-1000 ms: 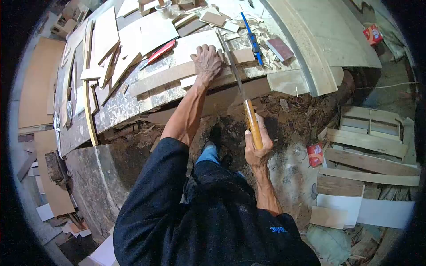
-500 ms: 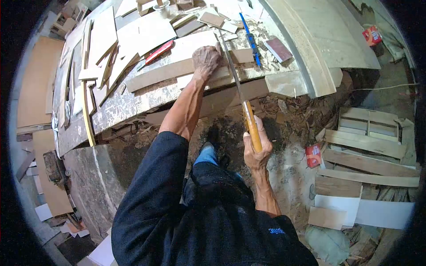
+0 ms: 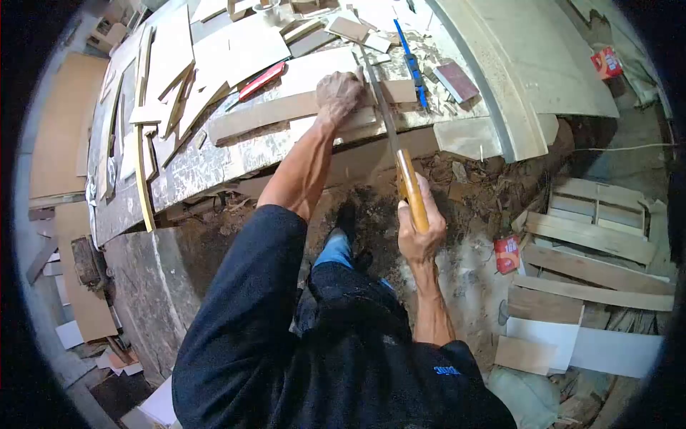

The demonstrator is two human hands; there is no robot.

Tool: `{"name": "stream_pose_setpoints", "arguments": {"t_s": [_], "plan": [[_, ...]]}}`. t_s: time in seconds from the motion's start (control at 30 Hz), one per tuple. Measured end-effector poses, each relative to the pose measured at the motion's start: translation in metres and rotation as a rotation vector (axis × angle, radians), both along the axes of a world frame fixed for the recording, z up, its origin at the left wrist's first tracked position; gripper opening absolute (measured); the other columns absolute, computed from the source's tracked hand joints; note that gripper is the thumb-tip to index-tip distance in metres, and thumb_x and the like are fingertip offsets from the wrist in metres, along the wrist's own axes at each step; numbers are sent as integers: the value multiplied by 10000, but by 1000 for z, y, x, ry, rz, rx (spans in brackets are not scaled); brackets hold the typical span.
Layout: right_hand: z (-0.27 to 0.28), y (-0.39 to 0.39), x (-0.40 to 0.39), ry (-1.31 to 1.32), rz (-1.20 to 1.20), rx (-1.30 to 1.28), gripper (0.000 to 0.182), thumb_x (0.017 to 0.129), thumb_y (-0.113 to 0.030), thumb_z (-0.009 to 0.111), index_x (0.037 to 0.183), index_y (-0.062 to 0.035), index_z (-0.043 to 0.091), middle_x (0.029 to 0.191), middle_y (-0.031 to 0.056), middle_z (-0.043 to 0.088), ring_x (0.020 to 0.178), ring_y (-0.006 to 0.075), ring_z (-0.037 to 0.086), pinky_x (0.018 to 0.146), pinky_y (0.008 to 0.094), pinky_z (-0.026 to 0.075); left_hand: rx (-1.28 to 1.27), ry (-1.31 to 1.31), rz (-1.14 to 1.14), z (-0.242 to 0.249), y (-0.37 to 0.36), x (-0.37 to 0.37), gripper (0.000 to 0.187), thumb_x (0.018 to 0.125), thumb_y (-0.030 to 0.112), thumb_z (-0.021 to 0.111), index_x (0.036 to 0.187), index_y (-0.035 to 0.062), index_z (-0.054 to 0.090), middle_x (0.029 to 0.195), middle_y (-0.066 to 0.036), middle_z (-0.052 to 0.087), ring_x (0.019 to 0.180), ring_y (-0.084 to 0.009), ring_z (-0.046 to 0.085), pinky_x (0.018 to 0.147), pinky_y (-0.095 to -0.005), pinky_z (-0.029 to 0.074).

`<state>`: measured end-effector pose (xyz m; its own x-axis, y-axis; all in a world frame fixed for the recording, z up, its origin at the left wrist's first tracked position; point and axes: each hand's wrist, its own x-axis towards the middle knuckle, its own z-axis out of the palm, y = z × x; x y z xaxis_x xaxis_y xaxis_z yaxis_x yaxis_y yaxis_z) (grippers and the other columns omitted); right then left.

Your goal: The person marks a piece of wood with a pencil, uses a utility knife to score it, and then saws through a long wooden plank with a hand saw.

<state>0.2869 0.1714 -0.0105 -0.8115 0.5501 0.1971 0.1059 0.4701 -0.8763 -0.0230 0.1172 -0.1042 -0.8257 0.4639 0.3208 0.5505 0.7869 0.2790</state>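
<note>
Across the strip [image 3: 264, 123] on the bench [image 3: 189, 182], the saw [image 3: 393, 132] has slid a bit forward since half a second ago, right hand [image 3: 420, 240] wrapped around it, left hand [image 3: 339, 96] over the strip, can't tell if gripping, so probably mid-stroke.

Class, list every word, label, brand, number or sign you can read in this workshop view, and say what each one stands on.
No text can be read with certainty.
Dark top: blue lettering near the hem, too small and blurred.
Red packet beside the stacked boards: pale print, too blurred.
Red packet at upper right: pale marks, too small.
Handsaw: no lettering can be made out.
</note>
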Motion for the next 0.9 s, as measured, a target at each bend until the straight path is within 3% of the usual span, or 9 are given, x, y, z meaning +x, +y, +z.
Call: {"name": "stream_pose_setpoints", "arguments": {"t_s": [0.1,0.2,0.4,0.5,0.6,0.8,0.9], "plan": [[-10,-7,22,67,-14,30,456,828,-34,565,1284,-36,553,1165,170,642,1019,267,649,884,331,497,-24,175,-84,-6,-4,-3,468,969,360,403,805,71,732,785,-186,691,724,-321,685,681,-422,528],[-9,-8,24,24,-9,-40,472,829,-40,576,1299,-34,538,1183,165,637,1033,270,646,884,342,500,-222,-78,2,-4,1,-9,219,906,233,554,1057,149,688,887,-106,704,818,-293,688,681,-423,550],[-15,-4,-13,26,-23,-48,467,832,-42,540,1299,-56,533,1150,164,641,1018,225,641,869,346,500,-70,-88,36,25,-4,13,263,868,334,605,1028,140,683,838,-123,682,796,-304,666,709,-425,521],[-14,-7,15,39,-13,-39,477,823,-21,532,1299,-44,530,1149,160,642,1015,238,643,874,348,498,-125,-259,77,21,2,3,309,864,416,606,1015,150,652,833,-111,643,783,-300,631,729,-429,494],[-7,-10,20,95,20,-74,474,820,10,521,1294,-16,527,1173,151,632,1059,237,622,909,324,478,-44,-48,-12,20,-6,9,382,930,331,426,882,103,728,835,-167,701,782,-333,695,759,-428,541],[-26,6,-21,88,33,17,479,833,11,510,1313,9,503,1184,199,621,991,277,653,821,342,514,3,-48,49,25,-2,12,297,871,309,515,871,109,735,832,-154,706,764,-331,696,730,-441,543],[-17,-5,15,84,10,-18,469,824,-23,537,1293,-17,532,1131,157,643,980,223,644,847,323,501,-37,-176,78,27,2,8,345,907,318,467,872,103,735,833,-167,700,757,-334,695,720,-447,541]]}}
